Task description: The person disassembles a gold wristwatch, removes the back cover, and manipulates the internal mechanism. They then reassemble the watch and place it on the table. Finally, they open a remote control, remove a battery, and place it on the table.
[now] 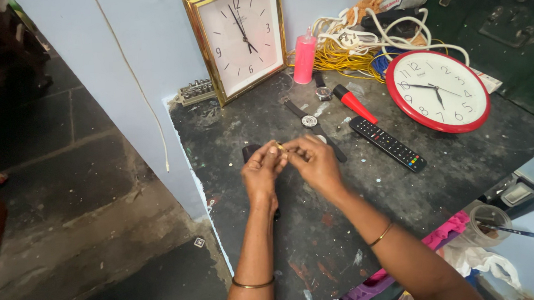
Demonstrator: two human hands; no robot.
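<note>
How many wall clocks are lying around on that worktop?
2. A square gold-framed clock leans against the wall at the back, and a round red-rimmed clock lies tilted at the right beside the remote control. More could be hidden under the cable pile.

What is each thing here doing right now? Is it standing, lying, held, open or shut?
Small gold part: pinched between both hands.
Left hand: shut on the part.
Right hand: shut on the part.
Square clock: leaning on the wall.
Round clock: lying face up.
Remote: lying flat.
Pink bottle: upright, capped.
Wristwatch: lying flat, strap open.
</note>
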